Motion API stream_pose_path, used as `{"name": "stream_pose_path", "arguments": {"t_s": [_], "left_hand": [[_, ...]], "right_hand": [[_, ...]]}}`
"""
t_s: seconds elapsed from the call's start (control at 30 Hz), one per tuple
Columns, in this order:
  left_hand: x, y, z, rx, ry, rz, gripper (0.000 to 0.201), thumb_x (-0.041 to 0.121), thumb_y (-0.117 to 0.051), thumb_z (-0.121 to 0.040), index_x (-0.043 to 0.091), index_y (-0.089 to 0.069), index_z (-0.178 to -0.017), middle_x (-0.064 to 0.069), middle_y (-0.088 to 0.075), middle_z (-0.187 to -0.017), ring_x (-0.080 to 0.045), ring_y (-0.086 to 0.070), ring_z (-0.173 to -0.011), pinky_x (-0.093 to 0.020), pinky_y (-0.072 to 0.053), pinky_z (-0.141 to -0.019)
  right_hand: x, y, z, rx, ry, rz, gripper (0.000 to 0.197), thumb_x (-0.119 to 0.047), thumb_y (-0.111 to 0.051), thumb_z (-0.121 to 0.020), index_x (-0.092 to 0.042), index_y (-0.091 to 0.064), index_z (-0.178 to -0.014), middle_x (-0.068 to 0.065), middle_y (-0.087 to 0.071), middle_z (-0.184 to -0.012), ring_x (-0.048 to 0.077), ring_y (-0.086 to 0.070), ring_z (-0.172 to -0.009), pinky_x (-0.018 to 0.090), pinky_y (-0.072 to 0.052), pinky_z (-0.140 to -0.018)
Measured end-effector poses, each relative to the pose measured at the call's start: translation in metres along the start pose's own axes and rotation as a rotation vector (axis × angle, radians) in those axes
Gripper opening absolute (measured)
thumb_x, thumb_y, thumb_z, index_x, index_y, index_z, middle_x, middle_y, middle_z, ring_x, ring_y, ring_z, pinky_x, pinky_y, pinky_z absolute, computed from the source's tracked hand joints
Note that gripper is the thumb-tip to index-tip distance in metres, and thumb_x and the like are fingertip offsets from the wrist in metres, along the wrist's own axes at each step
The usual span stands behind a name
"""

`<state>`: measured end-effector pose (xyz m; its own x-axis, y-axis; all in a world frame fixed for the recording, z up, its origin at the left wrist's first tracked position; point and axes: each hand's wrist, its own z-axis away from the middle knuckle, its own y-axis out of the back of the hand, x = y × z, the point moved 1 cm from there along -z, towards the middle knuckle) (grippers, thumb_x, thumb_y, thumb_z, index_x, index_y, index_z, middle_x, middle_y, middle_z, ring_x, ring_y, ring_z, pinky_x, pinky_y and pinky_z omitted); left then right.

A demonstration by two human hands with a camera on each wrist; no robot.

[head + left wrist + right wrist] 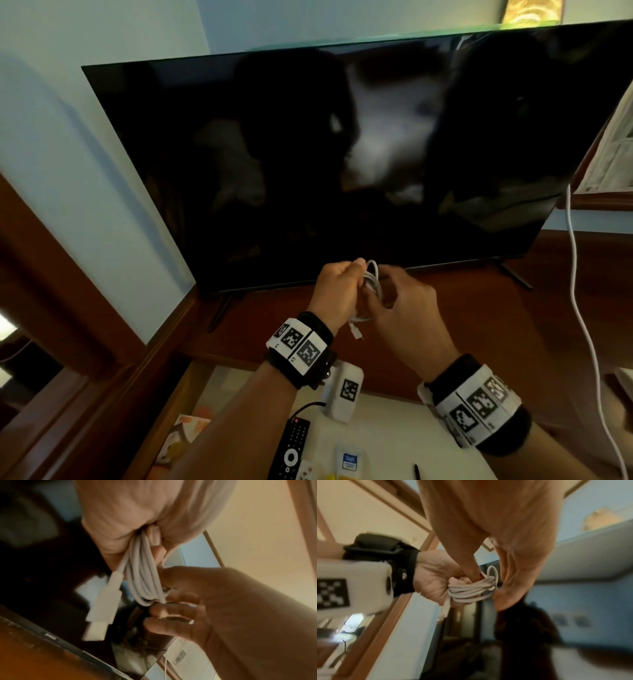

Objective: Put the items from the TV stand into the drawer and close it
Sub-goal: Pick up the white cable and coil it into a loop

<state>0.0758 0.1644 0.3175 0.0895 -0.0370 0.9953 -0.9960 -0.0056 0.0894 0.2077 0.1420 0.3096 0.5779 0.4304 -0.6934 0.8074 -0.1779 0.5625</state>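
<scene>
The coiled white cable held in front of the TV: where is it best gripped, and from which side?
Round the bundle's middle, across all loops, from the side, as the left hand grips the white cable now. The strands run parallel there, so one fist probably keeps them together; the plug end dangles loose and gripping it would likely let the coil unwind.

Gripped in the left hand (337, 287), a thin white charging cable (371, 284) wound into a tight bundle of loops, raised above the dark brown wooden TV stand (479, 308), with the right hand (407, 305) set thumb and fingers to either side of the loops. Hanging below the fist, one white plug end. Pulled open under the wrists, a wooden drawer with a white floor (394, 428), holding a long black remote control (291, 448), a small white packet with a blue label (349, 460) and a slim black pen (417, 472), all flat and apart.
</scene>
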Motion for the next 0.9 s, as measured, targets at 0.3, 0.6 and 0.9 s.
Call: {"name": "stream_pose_path", "arguments": {"t_s": [0.3, 0.6, 0.9], "left_hand": [[-0.021, -0.004, -0.024, 0.145, 0.103, -0.03, 0.045, 0.029, -0.053, -0.102, 0.019, -0.045, -0.059, 0.001, -0.04, -0.054, -0.019, -0.039, -0.05, -0.034, -0.035, -0.057], [-0.022, 0.021, -0.032, 0.228, 0.216, 0.094, 0.044, 0.028, -0.049, -0.106, 0.014, -0.043, -0.065, 0.003, -0.031, -0.051, -0.011, -0.031, -0.039, -0.021, -0.03, -0.038], [-0.024, 0.014, -0.019, 0.156, 0.128, 0.087, 0.046, 0.032, -0.048, -0.107, 0.018, -0.041, -0.064, 0.002, -0.03, -0.054, -0.014, -0.028, -0.044, -0.024, -0.026, -0.044]], "right_hand": [[0.001, -0.013, 0.002, -0.076, 0.215, 0.626, 0.038, -0.003, -0.092, -0.058, -0.008, -0.068, -0.087, 0.006, -0.064, -0.08, 0.018, -0.061, -0.069, 0.022, -0.05, -0.055], [0.002, 0.009, 0.014, -0.046, 0.13, 0.239, 0.014, -0.019, -0.061, -0.097, -0.017, -0.057, -0.084, -0.008, -0.05, -0.075, 0.007, -0.04, -0.053, 0.016, -0.028, -0.049], [0.002, -0.002, 0.011, -0.262, 0.112, 0.129, 0.021, -0.014, -0.048, -0.1, -0.024, -0.043, -0.117, -0.007, -0.056, -0.085, 0.011, -0.051, -0.056, 0.023, -0.042, -0.049]]}}
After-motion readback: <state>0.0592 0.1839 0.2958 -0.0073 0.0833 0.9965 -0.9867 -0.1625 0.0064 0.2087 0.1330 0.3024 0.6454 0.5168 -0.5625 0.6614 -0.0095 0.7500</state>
